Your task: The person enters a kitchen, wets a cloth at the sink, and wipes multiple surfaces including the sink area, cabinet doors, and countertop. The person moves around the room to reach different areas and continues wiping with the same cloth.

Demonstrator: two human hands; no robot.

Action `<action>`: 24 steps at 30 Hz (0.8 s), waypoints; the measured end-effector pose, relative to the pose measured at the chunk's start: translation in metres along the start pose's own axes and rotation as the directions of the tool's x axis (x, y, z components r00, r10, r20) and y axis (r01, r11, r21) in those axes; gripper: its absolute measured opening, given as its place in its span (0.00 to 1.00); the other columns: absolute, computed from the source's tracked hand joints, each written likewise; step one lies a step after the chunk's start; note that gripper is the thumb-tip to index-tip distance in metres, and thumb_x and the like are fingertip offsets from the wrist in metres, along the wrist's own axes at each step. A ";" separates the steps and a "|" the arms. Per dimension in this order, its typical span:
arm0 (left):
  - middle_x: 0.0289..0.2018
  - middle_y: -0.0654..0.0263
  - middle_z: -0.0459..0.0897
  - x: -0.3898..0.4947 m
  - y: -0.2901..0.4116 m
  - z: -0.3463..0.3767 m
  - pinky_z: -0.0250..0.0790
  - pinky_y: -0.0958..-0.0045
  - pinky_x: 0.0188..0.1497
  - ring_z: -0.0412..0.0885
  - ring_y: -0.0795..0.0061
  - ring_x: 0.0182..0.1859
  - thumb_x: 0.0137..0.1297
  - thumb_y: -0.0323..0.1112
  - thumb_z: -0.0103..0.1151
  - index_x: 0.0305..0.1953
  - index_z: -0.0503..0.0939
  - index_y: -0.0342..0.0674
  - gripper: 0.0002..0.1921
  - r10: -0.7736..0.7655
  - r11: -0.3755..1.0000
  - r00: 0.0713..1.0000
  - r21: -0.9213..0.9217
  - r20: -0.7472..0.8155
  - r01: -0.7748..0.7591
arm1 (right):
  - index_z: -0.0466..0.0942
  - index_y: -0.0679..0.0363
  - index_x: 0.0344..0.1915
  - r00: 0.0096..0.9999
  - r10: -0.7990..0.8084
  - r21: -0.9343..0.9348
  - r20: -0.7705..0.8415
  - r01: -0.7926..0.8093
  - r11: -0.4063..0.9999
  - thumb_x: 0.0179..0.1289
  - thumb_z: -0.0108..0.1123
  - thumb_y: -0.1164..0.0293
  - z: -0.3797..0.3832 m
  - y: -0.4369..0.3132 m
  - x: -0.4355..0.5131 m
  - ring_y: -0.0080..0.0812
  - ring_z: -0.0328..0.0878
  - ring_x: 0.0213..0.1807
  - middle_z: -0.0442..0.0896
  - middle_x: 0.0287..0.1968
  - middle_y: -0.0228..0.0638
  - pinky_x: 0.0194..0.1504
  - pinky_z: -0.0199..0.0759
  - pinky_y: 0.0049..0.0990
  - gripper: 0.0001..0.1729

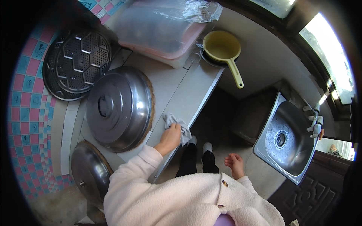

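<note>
My left hand [171, 138] grips a crumpled pale grey cloth [185, 135], which lies on the tiled counter [173, 97] and hangs slightly over its front edge. Left of that hand, a large domed steel lid [121, 110] with a loop handle covers a round opening in the counter. A smaller steel lid [89, 169] with a knob is nearer to me. My right hand [235, 165] hovers over the floor, apart from everything, fingers loosely bent and nothing seen in them.
Two perforated steel steamer racks [82, 60] lean by the tiled wall. A plastic storage box [161, 34] covered with clear film stands at the counter's far end. Beside it rests a yellow dipper [223, 46], its handle jutting out. Rightward is a steel sink [294, 141] with a tap [315, 127].
</note>
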State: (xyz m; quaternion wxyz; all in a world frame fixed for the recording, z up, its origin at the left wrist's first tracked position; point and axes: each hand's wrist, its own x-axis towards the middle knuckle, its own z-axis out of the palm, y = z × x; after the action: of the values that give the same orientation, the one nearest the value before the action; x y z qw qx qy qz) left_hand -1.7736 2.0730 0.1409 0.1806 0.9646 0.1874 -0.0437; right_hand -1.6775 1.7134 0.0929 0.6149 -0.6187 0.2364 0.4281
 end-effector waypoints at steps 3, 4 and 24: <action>0.35 0.53 0.74 0.082 -0.007 -0.031 0.69 0.49 0.36 0.77 0.46 0.38 0.63 0.30 0.53 0.33 0.76 0.39 0.03 -0.109 0.985 0.928 -0.163 -0.355 0.054 | 0.74 0.62 0.42 1.000 -0.013 -0.025 -0.024 0.012 1.000 0.72 0.52 0.66 -0.002 0.000 -0.002 0.29 0.82 0.29 0.83 0.33 0.39 0.32 0.80 0.26 0.10; 0.35 0.56 0.75 0.126 -0.013 -0.037 0.69 0.50 0.38 0.77 0.47 0.41 0.63 0.31 0.54 0.32 0.77 0.39 0.04 -0.070 0.976 0.862 -0.212 -0.503 -0.044 | 0.74 0.61 0.42 1.000 -0.021 -0.035 -0.022 0.020 0.999 0.72 0.53 0.66 0.000 -0.001 0.001 0.29 0.82 0.29 0.83 0.33 0.39 0.32 0.80 0.26 0.10; 0.46 0.54 0.74 0.026 -0.004 0.027 0.66 0.58 0.53 0.71 0.52 0.49 0.62 0.29 0.54 0.56 0.74 0.39 0.20 -0.261 0.949 0.819 0.017 -0.511 0.314 | 0.75 0.60 0.42 0.980 0.056 -0.323 0.193 0.010 0.946 0.72 0.53 0.64 -0.002 -0.002 0.012 0.30 0.82 0.29 0.83 0.32 0.38 0.34 0.80 0.29 0.11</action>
State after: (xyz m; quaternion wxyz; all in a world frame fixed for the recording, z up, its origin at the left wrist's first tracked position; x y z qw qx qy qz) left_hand -1.7512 2.0757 0.1103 0.0681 0.9107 0.3689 0.1730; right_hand -1.6696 1.7148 0.0840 0.5209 -0.6620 0.1076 0.5280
